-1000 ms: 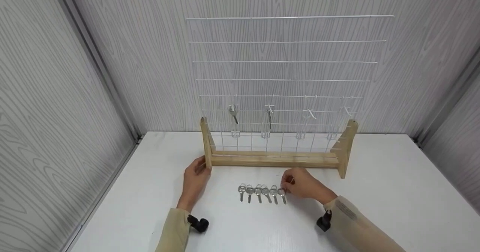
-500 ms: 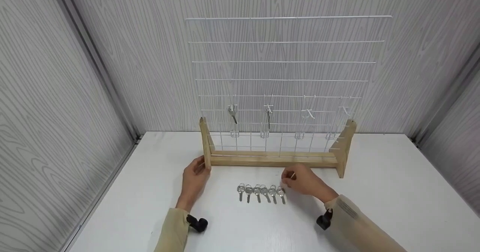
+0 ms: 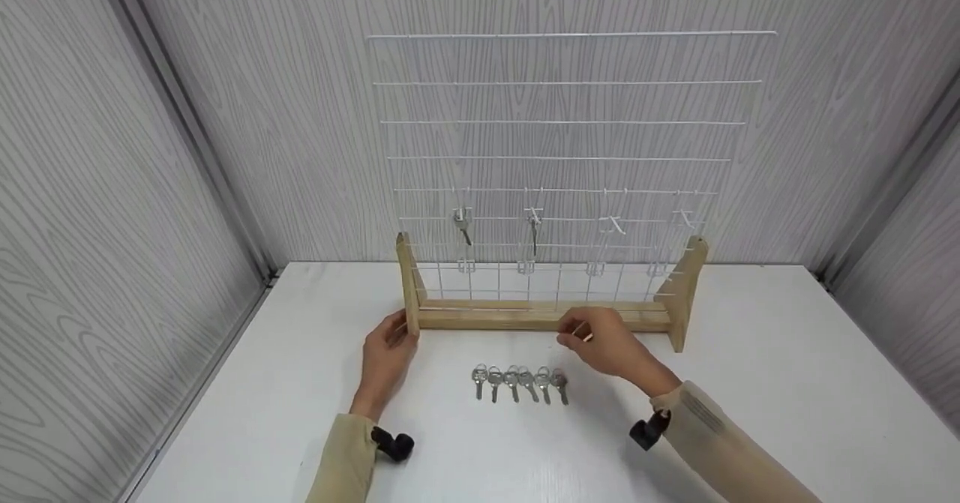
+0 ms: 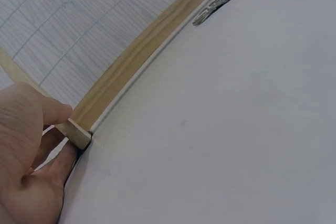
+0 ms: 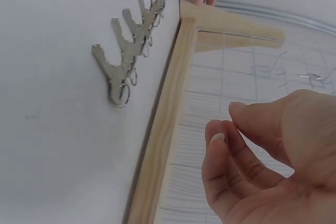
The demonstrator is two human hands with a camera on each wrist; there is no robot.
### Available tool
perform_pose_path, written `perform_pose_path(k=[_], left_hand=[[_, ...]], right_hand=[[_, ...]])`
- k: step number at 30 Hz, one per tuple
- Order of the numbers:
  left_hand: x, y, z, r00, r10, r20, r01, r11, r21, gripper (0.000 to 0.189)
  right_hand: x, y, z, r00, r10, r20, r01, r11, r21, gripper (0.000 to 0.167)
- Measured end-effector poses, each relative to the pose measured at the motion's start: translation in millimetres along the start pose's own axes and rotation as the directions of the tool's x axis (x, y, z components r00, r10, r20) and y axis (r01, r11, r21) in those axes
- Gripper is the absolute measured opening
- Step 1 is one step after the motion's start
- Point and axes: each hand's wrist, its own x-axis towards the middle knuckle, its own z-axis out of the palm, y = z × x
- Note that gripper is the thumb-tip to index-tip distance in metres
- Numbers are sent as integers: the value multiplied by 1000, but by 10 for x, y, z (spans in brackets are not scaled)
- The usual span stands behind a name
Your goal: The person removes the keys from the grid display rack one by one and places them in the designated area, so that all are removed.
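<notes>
A white wire-grid rack on a wooden stand [image 3: 510,318] stands at the table's back. My left hand [image 3: 388,354] grips the front foot of its left wooden upright, thumb on one side and fingers on the other in the left wrist view. My right hand [image 3: 601,340] is raised before the base bar with fingers loosely curled; in the right wrist view nothing shows between thumb and fingertips. Below and left of it lies a row of several metal keys [image 3: 512,383], each with a small ring, blades toward me. Two more keys hang on the rack: a left one [image 3: 463,227] and a right one [image 3: 534,234].
Two white hooks on the right carry no key: one near the middle right [image 3: 615,224], another near the right upright [image 3: 683,219]. Smaller wire holders [image 3: 526,267] sit lower on the grid. Patterned panels [image 3: 225,113] enclose the white table [image 3: 465,458].
My right hand has risen away from the rightmost key in the row, moving toward the stand's base bar. The row of keys stays on the table. My left hand keeps its grip on the upright.
</notes>
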Motion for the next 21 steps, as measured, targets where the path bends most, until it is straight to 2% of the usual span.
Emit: perform_pose_path(k=[3,9,16,21], left_hand=[[16,16,-1,1000,-9,-5,9,1000,3,50],[14,61,-22,1000,11,-3,-11,1000,-11,52],[-20,-1,-20,1000,20,9,-19,1000,-17,54],[-13,8,5,1000,9,4,-9,1000,-6,53]], right_hand=[[22,-87,-89,998,-41,-45,41,999,-4,10],[67,-260,-235,983,-121,-135,121,993,-5,8],[82,-322,-269,978,-117,-172,122,992,16,9],[148,-396,-325,966,-141,-217,144,990,-1,8]])
